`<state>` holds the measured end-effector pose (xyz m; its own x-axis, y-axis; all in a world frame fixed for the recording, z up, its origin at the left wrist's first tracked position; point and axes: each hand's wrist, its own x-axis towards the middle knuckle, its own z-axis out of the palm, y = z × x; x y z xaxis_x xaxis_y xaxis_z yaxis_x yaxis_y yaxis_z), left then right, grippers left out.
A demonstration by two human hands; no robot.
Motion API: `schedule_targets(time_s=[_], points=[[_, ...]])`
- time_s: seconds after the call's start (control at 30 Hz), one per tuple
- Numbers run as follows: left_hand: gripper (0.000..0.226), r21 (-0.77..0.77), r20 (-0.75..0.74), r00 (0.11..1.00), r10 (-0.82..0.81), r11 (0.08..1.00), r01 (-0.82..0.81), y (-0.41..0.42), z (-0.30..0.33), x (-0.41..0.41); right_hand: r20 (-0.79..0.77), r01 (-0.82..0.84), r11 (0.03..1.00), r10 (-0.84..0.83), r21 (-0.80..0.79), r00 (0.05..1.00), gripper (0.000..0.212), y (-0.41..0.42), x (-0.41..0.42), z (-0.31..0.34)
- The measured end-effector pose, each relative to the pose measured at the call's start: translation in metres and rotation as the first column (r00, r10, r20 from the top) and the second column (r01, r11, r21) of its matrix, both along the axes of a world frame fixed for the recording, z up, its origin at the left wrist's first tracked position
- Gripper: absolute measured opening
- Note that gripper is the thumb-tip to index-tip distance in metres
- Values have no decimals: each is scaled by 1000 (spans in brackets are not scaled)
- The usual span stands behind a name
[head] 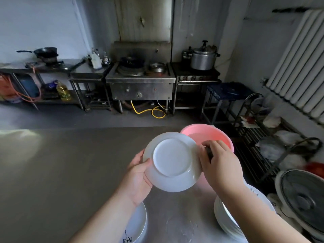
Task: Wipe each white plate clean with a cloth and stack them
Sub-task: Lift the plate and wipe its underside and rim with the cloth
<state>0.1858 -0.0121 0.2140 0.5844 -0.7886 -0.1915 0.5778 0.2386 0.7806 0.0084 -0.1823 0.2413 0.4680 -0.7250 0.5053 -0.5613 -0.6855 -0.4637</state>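
Note:
I hold a white plate (172, 161) above the steel table (61, 172), its underside turned towards me. My left hand (140, 179) grips its left rim, thumb on the underside. My right hand (220, 160) is at the plate's right rim and grips a dark cloth (209, 152), mostly hidden in the fingers. A stack of white plates (226, 218) sits near the table's front right, under my right forearm. Another plate pile (138, 223) with dark markings lies under my left wrist.
A pink plastic basin (210, 135) stands just behind the held plate. A fan (303, 199) and a wire rack (259, 137) with bags are to the right of the table. Stoves, a wok and a large pot line the far wall.

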Motion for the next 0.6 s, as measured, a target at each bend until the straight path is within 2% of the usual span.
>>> schedule_targets(time_s=[0.17,0.27,0.33,0.4,0.5,0.6], points=[[53,-60,23,1000,14,998,-13,13,25,8,333,-31,999,41,-35,942,13,11,19,38],[46,-53,65,998,-13,998,17,17,33,2,417,-169,985,165,-28,894,28,27,36,50],[44,-49,90,996,-26,998,31,17,36,-5,332,-336,942,323,-21,886,36,40,48,52],[44,-51,109,993,-41,998,47,17,40,-13,166,-409,911,412,-59,896,37,52,57,49],[45,-59,125,991,-38,997,45,19,47,-17,-94,-348,912,335,-219,937,49,66,62,45],[45,-50,114,993,-14,999,20,23,52,-16,-232,-430,891,393,-142,890,67,80,52,32]])
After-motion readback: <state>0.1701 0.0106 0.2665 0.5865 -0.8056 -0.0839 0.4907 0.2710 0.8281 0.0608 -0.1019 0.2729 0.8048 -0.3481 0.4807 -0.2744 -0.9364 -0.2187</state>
